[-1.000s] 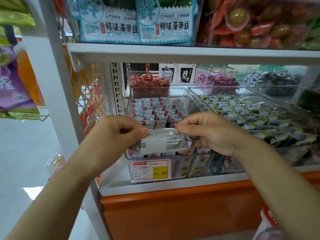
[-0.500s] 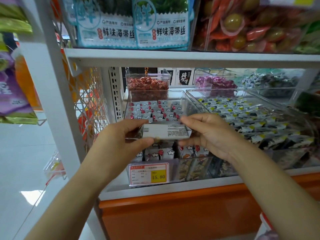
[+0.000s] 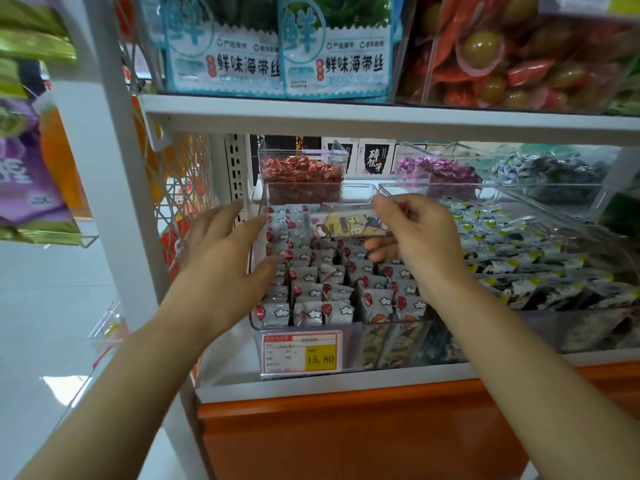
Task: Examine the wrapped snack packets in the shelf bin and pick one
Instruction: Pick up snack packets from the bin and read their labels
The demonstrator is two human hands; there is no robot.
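A clear plastic shelf bin holds several small grey wrapped snack packets printed with clouds and red balloons. My right hand pinches one snack packet by its right end and holds it level over the back of the bin, its printed cartoon face toward me. My left hand is at the bin's left wall with fingers spread and straight, holding nothing.
A yellow price tag reading 15.80 sits on the bin's front. To the right lies a wider clear bin of dark packets. Behind stand bins of red and purple candies. A white shelf board hangs overhead, and a white upright post is at left.
My left hand has let go of the packet and moved left to the bin's side. My right hand has turned the packet from its white label side to its printed front and lifted it further back.
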